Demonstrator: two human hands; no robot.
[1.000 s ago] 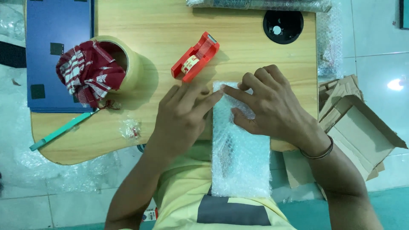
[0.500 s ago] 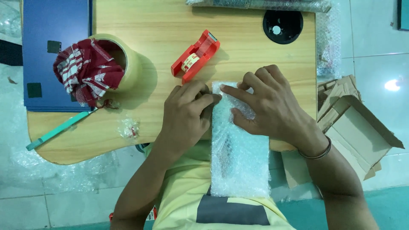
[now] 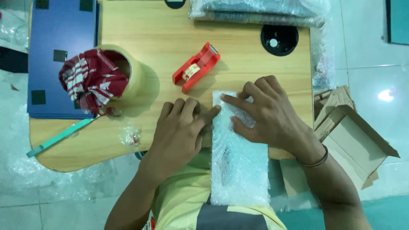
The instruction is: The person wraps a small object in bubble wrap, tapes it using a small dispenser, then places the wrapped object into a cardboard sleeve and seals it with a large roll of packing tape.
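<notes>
Bubble wrap covers a long flat parcel [image 3: 240,162] that lies with its far end on the wooden table [image 3: 170,38] and its near end hanging over the edge, above the person's yellow shirt [image 3: 179,200]. Both hands press on the far end. The left hand [image 3: 181,132] lies palm down just beside the parcel's left edge, fingers loosely spread and slightly bent, the forefinger reaching across onto the wrap — it grips nothing. The right hand [image 3: 266,115] rests flat on top of the wrap, fingers open and fanned toward the left, fingertips near the parcel's far left corner; it pins the wrap down rather than closing round it. A thin bangle [image 3: 313,159] sits on the right wrist.

Just beyond the hands, apart from them, a red tape dispenser [image 3: 197,67] lies at a slant. To the left stands a wide roll of tape [image 3: 132,70] with a red-and-white cloth [image 3: 91,81] stuffed into its core. Near it, toward the table's front edge, lie a teal stick [image 3: 61,137] and a small crumpled scrap of plastic [image 3: 130,137]. A blue board [image 3: 64,55] overlaps the table's left side. A black round cap [image 3: 279,39] sits at the far right, with more wrapped bundles [image 3: 260,10] along the far edge. On the floor to the right — open cardboard boxes [image 3: 353,140].
</notes>
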